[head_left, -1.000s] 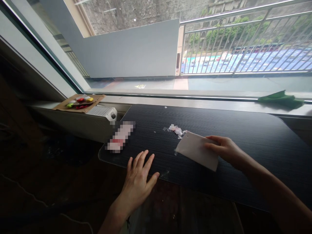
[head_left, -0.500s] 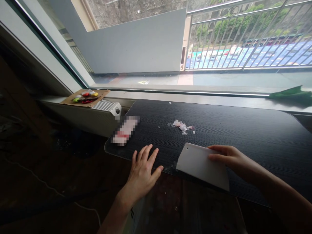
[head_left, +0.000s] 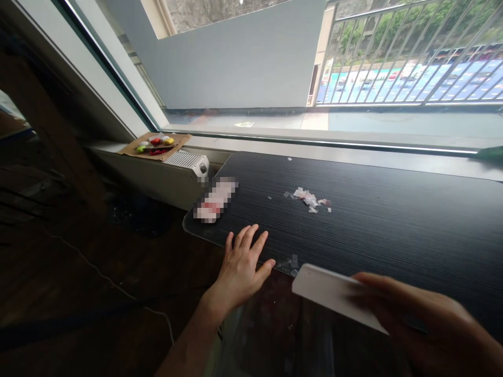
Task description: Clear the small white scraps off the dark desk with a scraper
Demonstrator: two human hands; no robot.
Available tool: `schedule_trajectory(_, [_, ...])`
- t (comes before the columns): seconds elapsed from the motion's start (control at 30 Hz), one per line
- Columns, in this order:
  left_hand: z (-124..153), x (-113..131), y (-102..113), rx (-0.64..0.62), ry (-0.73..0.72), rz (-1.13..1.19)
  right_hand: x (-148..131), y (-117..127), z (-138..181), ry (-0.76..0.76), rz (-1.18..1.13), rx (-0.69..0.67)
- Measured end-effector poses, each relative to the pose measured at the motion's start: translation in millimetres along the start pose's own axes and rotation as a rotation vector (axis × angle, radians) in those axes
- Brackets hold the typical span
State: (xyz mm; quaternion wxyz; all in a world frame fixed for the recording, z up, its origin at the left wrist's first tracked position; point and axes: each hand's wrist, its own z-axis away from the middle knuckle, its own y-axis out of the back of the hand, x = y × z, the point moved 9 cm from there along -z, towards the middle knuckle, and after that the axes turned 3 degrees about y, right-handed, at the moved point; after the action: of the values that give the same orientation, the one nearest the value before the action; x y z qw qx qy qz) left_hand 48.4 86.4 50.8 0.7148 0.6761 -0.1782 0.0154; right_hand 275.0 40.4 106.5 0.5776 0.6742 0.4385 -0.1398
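Observation:
My left hand point(head_left: 244, 264) lies with spread fingers at the near edge of the black tabletop point(head_left: 377, 193), holding nothing. In my right hand point(head_left: 408, 309), slightly blurred, is a flat white scraper point(head_left: 334, 293), gripped by its far side and tilted over the near edge. Between the two hands, a few clear scraps point(head_left: 293, 262) lie at the edge. Farther back on the tabletop sits a small heap of white and pinkish paper scraps point(head_left: 307, 197). The undersides of both hands are hidden.
A pixelated pink-and-white item point(head_left: 216, 201) lies at the tabletop's left end. Behind it are a white radiator point(head_left: 192, 161) and cardboard point(head_left: 131, 148) bearing red, yellow and green objects. A window sill point(head_left: 334, 145) runs along the back. A pale cable point(head_left: 106, 277) crosses the dark floor.
My right hand has drawn the scraper down and toward me, off the tabletop's near edge, uncovering clear scraps. My left hand stays spread at the edge. The whole view has shifted slightly.

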Motion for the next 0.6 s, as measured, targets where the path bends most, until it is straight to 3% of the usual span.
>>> schedule_trajectory(0.07, [0.0, -0.7, -0.3, -0.004, 0.001, -0.002, 25.3, 15.4, -11.8, -0.185, 0.004, 0.097])
schedule_trajectory(0.17, [0.0, -1.5, -0.3, -0.006, 0.003, 0.006, 62.3, 16.3, -33.9, -0.420, -0.073, 0.076])
schedule_trajectory(0.27, [0.1, -1.7, 0.0, -0.008, 0.008, 0.012, 86.5, 8.0, -50.7, -0.529, -0.193, 0.032])
schedule_trajectory(0.4, [0.5, -1.5, -1.5, -0.028, 0.012, 0.014, 95.3, -7.0, -50.1, -0.589, -0.285, -0.108])
schedule_trajectory(0.6, [1.0, -0.8, 1.0, 0.004, -0.003, 0.015, 89.5, -11.1, -33.5, -0.634, -0.327, -0.162])
